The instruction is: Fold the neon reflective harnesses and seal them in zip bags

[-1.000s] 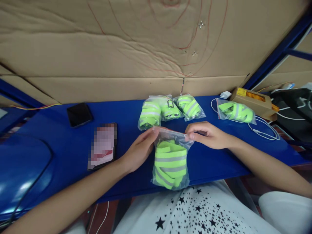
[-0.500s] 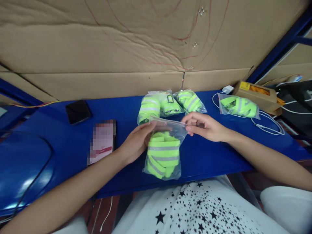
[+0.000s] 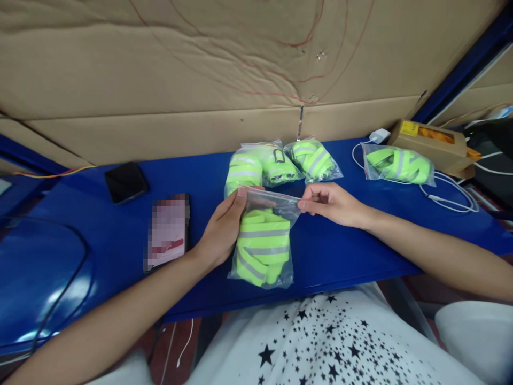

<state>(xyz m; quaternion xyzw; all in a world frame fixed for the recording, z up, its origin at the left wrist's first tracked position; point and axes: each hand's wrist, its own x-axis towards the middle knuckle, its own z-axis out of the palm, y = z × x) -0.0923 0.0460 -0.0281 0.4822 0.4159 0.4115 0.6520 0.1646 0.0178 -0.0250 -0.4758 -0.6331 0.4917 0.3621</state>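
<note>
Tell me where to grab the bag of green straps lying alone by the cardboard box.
I'd pinch the lone bag by the flat, empty strip at its left end, coming from above and the left. The straps bulge its middle, the box crowds its far side, and a cable lies along its near edge. The right hand, pinching the held bag, is nearest.

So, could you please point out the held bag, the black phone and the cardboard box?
held bag [image 3: 262,251], head view, over the neon straps inside
black phone [image 3: 125,182], head view, middle of screen
cardboard box [image 3: 441,152], head view, on its brown side
</note>
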